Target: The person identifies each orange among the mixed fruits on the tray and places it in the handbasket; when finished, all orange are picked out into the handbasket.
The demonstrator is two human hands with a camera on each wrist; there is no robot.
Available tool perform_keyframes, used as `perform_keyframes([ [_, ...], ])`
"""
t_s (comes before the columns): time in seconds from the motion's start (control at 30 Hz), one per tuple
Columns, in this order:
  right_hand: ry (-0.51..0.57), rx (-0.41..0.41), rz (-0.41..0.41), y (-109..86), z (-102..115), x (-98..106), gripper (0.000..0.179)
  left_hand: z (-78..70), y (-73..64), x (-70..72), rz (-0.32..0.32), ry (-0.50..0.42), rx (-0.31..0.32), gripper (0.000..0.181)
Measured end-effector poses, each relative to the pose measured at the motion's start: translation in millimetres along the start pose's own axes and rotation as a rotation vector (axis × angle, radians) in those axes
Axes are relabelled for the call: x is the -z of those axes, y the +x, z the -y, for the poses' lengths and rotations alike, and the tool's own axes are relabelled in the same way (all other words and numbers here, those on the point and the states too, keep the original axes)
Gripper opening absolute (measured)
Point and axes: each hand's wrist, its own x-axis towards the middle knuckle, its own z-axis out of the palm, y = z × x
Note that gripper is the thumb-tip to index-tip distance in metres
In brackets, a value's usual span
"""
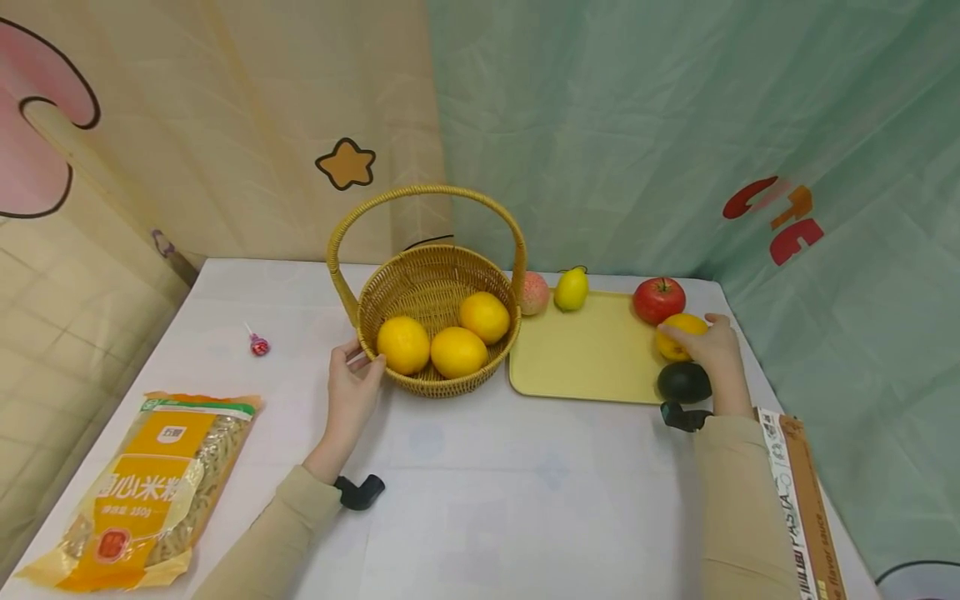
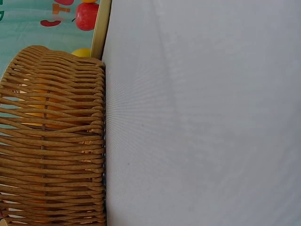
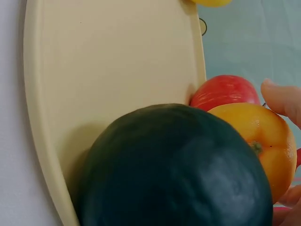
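In the head view, my left hand (image 1: 354, 392) holds the front left side of a wicker basket (image 1: 450, 387), thumb at the rim. Three oranges (image 1: 459, 352) lie inside under its arched handle. My right hand (image 1: 720, 354) grips another orange (image 1: 678, 340) over the right end of a pale yellow tray (image 1: 577, 358). In the right wrist view, fingertips and thumb sit on opposite sides of this orange (image 3: 268, 141). A smooth dark green fruit (image 1: 682, 382) lies just in front of it, and a red apple (image 1: 658, 300) behind. The left wrist view shows basket weave (image 2: 51, 155) but no fingers clearly.
A yellow lemon (image 1: 572, 289) and a pink peach (image 1: 535, 293) are at the tray's back left. On the left lie a lollipop (image 1: 258, 344) and a bag of pasta (image 1: 150, 492). A long pasta box (image 1: 806, 508) lies along the right edge. Curtains hang behind.
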Motion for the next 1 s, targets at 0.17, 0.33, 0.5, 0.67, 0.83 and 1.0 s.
perform_keyframes([
  [0.17,-0.012,-0.031,0.035,0.2,1,0,0.103,-0.2,0.3,0.4,-0.001,-0.005,0.007,0.056],
  [0.33,-0.008,-0.028,0.006,-1.4,0,0,0.1,-0.5,0.8,0.0,0.002,-0.01,0.01,0.056],
  [0.5,-0.012,-0.03,-0.037,-1.0,-3,1,0.095,-1.7,-0.2,0.0,0.006,-0.006,0.006,0.056],
  [0.67,0.018,-0.015,-0.092,-2.6,-3,4,0.094,-1.9,-0.8,0.4,0.007,0.001,0.002,0.055],
  [0.83,0.091,0.011,-0.119,-14.0,3,5,0.094,-1.4,-0.3,0.0,0.006,0.002,-0.001,0.055],
  [1.0,0.172,0.056,-0.152,-29.7,13,-5,0.092,-0.5,0.0,-0.4,0.007,-0.001,0.0,0.056],
])
